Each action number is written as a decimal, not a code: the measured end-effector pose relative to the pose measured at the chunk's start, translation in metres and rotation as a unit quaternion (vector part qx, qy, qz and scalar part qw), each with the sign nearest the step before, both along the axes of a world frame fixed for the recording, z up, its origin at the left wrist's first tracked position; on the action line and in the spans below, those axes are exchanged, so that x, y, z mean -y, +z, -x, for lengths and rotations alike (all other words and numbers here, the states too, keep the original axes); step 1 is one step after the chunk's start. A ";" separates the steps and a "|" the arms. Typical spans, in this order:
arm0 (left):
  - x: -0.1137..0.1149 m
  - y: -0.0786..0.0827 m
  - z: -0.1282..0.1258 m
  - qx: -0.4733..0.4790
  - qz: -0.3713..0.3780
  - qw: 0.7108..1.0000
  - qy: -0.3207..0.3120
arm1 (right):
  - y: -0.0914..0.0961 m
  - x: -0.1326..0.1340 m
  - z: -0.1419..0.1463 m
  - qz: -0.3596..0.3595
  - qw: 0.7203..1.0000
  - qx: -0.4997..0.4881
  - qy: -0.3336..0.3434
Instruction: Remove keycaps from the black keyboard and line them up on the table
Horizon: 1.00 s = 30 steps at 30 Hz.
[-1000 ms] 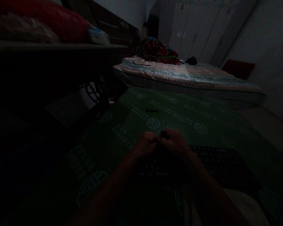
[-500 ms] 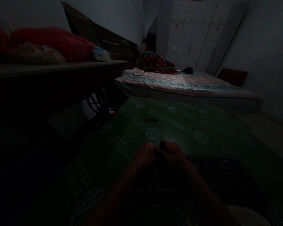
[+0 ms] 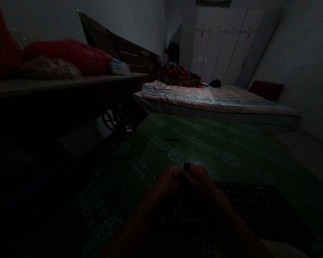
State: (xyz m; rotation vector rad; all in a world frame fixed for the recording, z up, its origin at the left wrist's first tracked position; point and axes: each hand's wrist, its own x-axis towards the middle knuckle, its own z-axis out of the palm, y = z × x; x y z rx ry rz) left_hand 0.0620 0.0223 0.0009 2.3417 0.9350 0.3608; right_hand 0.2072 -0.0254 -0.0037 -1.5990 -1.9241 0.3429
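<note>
The room is very dark. My left hand [image 3: 165, 181] and my right hand [image 3: 200, 181] meet low in the middle, fingers closed together around a small dark binder clip [image 3: 187, 163] whose wire handles stick up between them. Both hands hover over a green mat [image 3: 204, 143] printed with white globe logos. Beneath them lies a dark flat tray-like thing [image 3: 247, 200], too dim to make out. A short row of small dark pieces [image 3: 173, 140] lies on the mat beyond my hands.
A mattress with striped bedding [image 3: 215, 98] lies beyond the mat, a colourful bundle [image 3: 179, 74] on it. A dark table [image 3: 64, 84] at the left carries red bags [image 3: 70, 59]. White wardrobe doors [image 3: 220, 43] stand at the back.
The view has tilted up slightly, so my hands and the clip sit lower in the picture. The hands stay closed together around the clip.
</note>
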 end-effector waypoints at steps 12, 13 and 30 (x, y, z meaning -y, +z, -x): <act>0.002 0.002 -0.001 0.018 0.003 1.000 0.007 | -0.001 0.001 0.001 0.001 1.000 -0.015 -0.008; 0.002 0.002 -0.001 0.017 0.000 1.000 0.008 | 0.000 0.001 0.001 0.004 1.000 -0.017 -0.008; 0.002 -0.001 -0.001 0.016 0.006 1.000 -0.008 | -0.001 0.003 -0.002 0.014 0.996 -0.082 -0.028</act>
